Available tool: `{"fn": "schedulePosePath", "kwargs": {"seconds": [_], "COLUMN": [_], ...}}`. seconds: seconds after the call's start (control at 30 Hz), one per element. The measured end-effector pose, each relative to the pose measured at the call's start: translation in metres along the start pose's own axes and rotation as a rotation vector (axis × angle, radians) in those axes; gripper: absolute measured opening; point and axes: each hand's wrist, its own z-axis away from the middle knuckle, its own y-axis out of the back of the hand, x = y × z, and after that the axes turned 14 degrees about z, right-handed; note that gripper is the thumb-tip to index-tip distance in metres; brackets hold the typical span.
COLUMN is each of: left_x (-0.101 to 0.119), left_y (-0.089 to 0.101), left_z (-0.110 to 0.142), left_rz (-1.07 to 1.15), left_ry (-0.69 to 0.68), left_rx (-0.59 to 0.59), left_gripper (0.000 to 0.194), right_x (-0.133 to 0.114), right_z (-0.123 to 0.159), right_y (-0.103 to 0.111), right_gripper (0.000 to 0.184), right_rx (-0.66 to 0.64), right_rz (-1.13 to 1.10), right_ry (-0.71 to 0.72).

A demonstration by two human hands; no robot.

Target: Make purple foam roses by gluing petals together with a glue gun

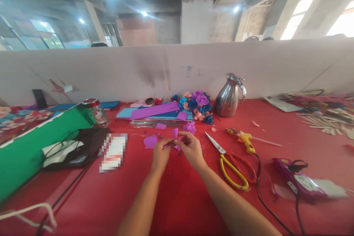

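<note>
My left hand (162, 152) and my right hand (191, 149) meet over the red table, their fingertips pinched together. A small rolled purple paper petal (175, 133) stands up from between the fingertips; both hands seem to grip its base. Just beyond the right hand lies a ruffled purple paper flower (189, 127). Left of the left hand is a flat purple paper piece (151, 141), with a smaller purple piece (160, 126) behind it. Scissors (228, 162) with one yellow and one red handle lie spread right of the right hand.
At the right are a yellow glue gun (245, 139) with its cord and a purple power strip (300, 180). Behind stand a steel jug (229, 97), paper flowers (200, 103) and purple sheets (153, 110). Leftward are a glass jar (96, 113), dark bag (85, 143) and green board (49, 136).
</note>
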Motion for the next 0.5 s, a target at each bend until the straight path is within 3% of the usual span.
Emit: {"fn": "schedulePosePath", "kwargs": {"seconds": [0.23,0.5], "left_x": [-0.011,-0.008], "left_y": [0.005,0.005], "left_z": [-0.004,-0.004], "left_rz": [0.005,-0.107], "left_ry": [-0.115,-0.267], "left_rx": [0.048,-0.021], "left_gripper": [0.014,0.013], "right_x": [0.0,0.001], "right_z": [-0.003,-0.003], "right_y": [0.003,0.002], "right_gripper": [0.012,0.009], "right_rx": [0.026,-0.015], "right_rz": [0.073,0.094], "right_ry": [0.152,0.228]}}
